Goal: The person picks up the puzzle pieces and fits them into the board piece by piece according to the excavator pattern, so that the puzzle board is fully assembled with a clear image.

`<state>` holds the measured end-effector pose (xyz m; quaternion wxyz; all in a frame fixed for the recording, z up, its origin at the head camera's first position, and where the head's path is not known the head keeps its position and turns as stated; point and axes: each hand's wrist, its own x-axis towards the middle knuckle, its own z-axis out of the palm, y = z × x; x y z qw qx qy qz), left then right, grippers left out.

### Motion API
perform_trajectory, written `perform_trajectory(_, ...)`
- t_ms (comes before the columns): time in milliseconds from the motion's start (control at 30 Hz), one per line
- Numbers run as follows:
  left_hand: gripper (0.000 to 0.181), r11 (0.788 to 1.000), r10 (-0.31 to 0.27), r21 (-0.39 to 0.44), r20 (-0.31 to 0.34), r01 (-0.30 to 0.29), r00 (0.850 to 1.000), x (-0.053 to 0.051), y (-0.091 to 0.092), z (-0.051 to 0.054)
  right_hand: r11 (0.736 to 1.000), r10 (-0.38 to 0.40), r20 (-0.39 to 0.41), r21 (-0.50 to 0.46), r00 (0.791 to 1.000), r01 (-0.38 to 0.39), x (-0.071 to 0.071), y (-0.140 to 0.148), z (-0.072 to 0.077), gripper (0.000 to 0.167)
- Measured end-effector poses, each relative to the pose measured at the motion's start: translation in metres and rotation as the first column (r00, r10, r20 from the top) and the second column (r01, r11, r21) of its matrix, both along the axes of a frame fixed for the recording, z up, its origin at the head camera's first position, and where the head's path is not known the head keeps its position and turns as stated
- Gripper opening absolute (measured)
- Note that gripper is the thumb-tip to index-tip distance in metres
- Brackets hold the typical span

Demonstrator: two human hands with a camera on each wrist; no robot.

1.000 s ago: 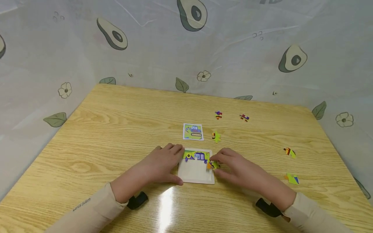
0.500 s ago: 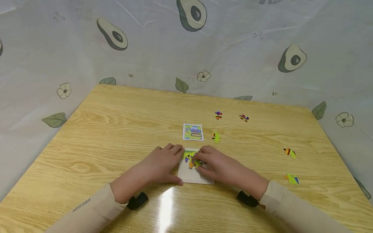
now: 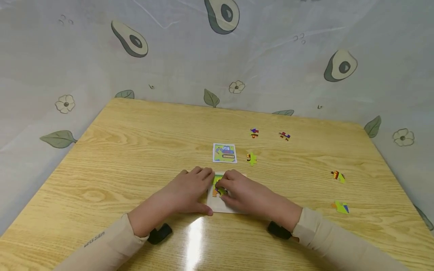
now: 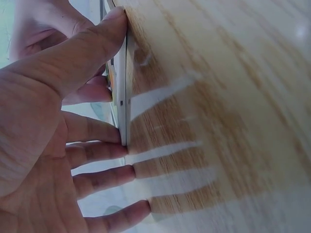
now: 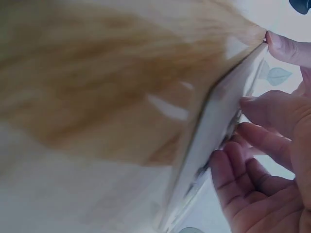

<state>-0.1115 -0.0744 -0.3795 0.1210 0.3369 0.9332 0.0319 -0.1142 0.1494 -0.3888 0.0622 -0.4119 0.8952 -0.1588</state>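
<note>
A pale square puzzle tray (image 3: 223,207) lies flat on the table. My left hand (image 3: 190,190) rests along its left side with extended fingers; in the left wrist view the thumb touches one corner of the tray edge (image 4: 122,99) and the fingertips reach the table. Over the tray, my right hand (image 3: 249,195) pinches an orange and green puzzle piece (image 3: 216,192) between thumb and fingers, near the left side. Pieces laid at the tray's top edge are mostly hidden by the right hand. The right wrist view shows its fingertips at the tray surface (image 5: 214,121).
Behind the tray lies a picture card (image 3: 224,153) of a blue excavator. Loose puzzle pieces lie beyond and to the right: a green one (image 3: 252,159), two farther back (image 3: 285,135), and two at right (image 3: 340,207). An avocado-print cloth (image 3: 169,56) hangs behind the table.
The right hand has carried the puzzle piece left from the tray's right edge, across the tray, to near its left side. My left hand stays in place.
</note>
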Motion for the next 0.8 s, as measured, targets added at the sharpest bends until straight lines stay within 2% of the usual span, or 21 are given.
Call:
perform_trajectory(567, 0.105, 1.0, -0.013, -0.006, -0.043, 0.013, 0.999, -0.002, 0.001, -0.01, 1.0, 0.0, -0.035, 0.025, 0.999, 0.001, 0.002, -0.007, -0.004, 0.019)
perform_trajectory(800, 0.104, 1.0, -0.008, -0.001, -0.04, 0.008, 0.999, 0.0, 0.001, -0.012, 1.0, 0.004, -0.034, 0.024, 0.999, -0.003, 0.002, -0.009, -0.008, 0.017)
